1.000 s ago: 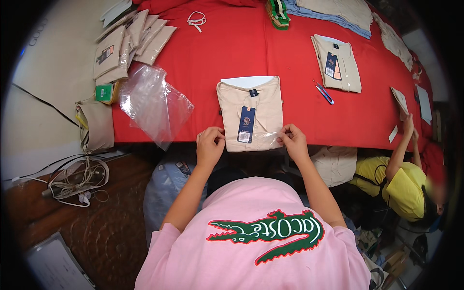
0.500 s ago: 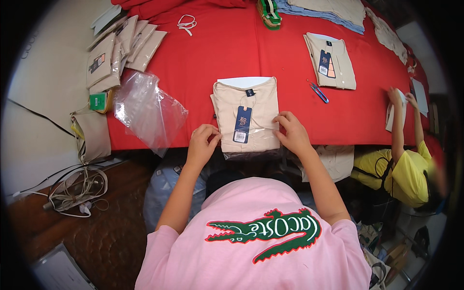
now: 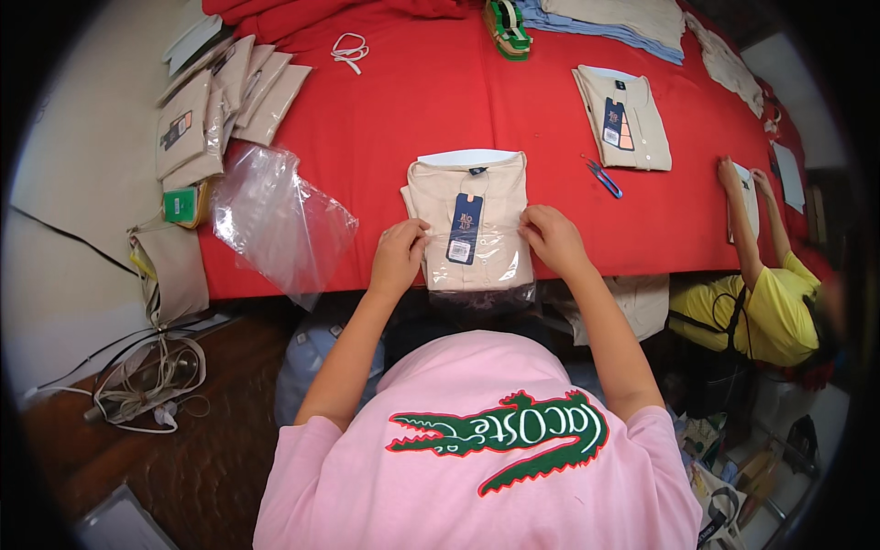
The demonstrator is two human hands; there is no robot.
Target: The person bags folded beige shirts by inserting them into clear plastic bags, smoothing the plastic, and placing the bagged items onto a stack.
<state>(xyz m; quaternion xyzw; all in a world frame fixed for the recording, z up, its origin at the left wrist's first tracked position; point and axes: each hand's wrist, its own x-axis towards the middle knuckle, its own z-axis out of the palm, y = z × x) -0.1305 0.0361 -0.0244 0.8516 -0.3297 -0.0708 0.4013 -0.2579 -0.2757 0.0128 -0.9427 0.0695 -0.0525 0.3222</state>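
Beige folded shirt (image 3: 502, 206): laid face up at the centre of the frame, on the near edge of the red-covered bench (image 3: 394, 119), its long axis run up and down the frame, the collar and white card (image 3: 466, 157) toward the top.
Clear plastic bag (image 3: 502, 267): fitted over the shirt's lower part, its mouth set across the long axis near mid-height; its bottom end is seen past the bench's edge.
Left hand (image 3: 401, 257): closed in a pinch on the bag's film at the shirt's left edge.
Right hand (image 3: 555, 238): closed likewise at the right edge, placed slightly higher in the frame.
Nearness: neither hand is clearly favoured; the shirt is flanked closely by both.
Deciding relation: judged to be mouth against axis, with the uncovered collar half lying up-frame of both hands.
Navy swing tag (image 3: 465, 229): seemingly covered by film at its lower part.
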